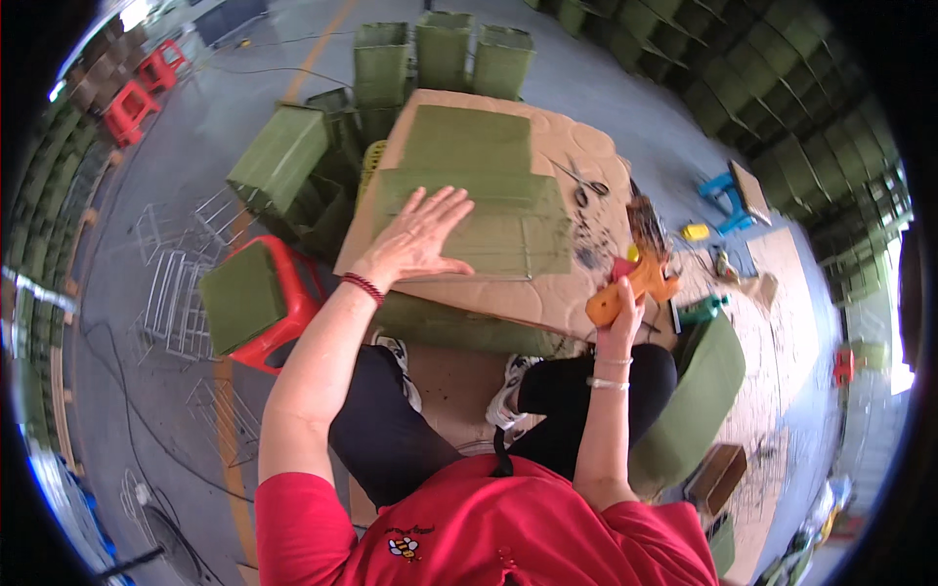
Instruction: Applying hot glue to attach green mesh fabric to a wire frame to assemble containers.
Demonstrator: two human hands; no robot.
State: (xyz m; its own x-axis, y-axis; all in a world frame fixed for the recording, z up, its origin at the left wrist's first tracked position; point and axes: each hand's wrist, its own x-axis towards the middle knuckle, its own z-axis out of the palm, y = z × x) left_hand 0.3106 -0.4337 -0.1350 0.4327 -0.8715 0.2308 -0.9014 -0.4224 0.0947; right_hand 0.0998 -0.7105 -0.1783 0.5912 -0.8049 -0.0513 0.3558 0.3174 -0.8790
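My left hand (427, 234) lies flat with fingers spread on a green fabric-like sheet (467, 137). A thin wire frame (529, 244) rests on the near part of this sheet. My right hand (622, 322), at the right edge of the cardboard-topped work surface (576, 142), is closed around an orange gun-shaped tool (647, 276). The tool's exact kind is unclear. Black-handled scissors (583, 186) lie beyond it, near scattered small dark pieces (592, 249).
Green box-like bins (381, 63) stand behind the work surface. To the left are a red stool (283, 308) and wire frames (176, 303). A blue stool (725, 200) and a yellow object (695, 231) are on the right. Stacked green bins (772, 88) line the far right.
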